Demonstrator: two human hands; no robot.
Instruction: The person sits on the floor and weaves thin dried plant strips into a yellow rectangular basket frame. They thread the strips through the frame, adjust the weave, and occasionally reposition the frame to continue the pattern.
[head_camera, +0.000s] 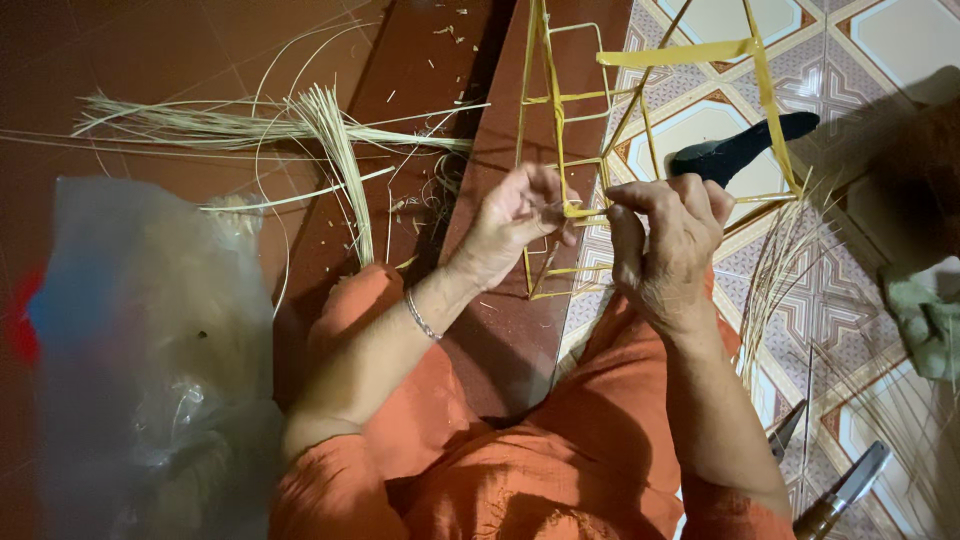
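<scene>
My left hand (515, 225) and my right hand (668, 240) meet at a joint of a yellow bamboo-strip frame (560, 110) that stands in front of me. Both hands pinch the thin strips at that joint, fingers closed around them. The frame is an open lattice of slim yellow sticks, rising toward the top of the view. A silver bracelet (421, 318) sits on my left wrist. My knees in orange cloth (530, 450) fill the lower middle.
A bundle of pale straw fibres (300, 125) lies spread on the brown floor at the left. A clear plastic bag (150, 350) sits at the lower left. A black-handled knife (745, 148) lies behind the frame. Metal tools (840, 490) rest at the lower right on patterned tiles, with more fibres (790, 270).
</scene>
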